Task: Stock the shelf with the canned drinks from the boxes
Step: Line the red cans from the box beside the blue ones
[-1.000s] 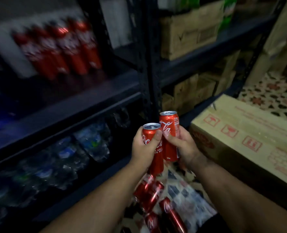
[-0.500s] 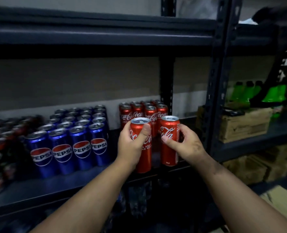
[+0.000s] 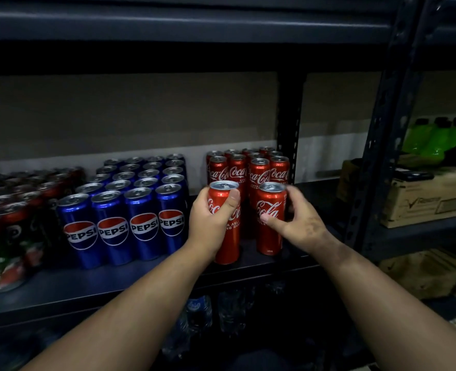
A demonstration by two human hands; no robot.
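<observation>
Left hand [image 3: 211, 220] grips one slim red cola can [image 3: 225, 231]; right hand [image 3: 297, 223] grips another [image 3: 270, 218]; best slide both back flush against the standing red rows [image 3: 248, 167] on the dark metal shelf [image 3: 114, 285].

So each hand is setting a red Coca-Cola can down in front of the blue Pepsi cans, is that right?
Not quite. The head view shows the left hand and right hand each setting a red Coca-Cola can down, left can, right can, but in front of the red Coca-Cola rows. The blue Pepsi cans stand beside them, to the left.
</observation>
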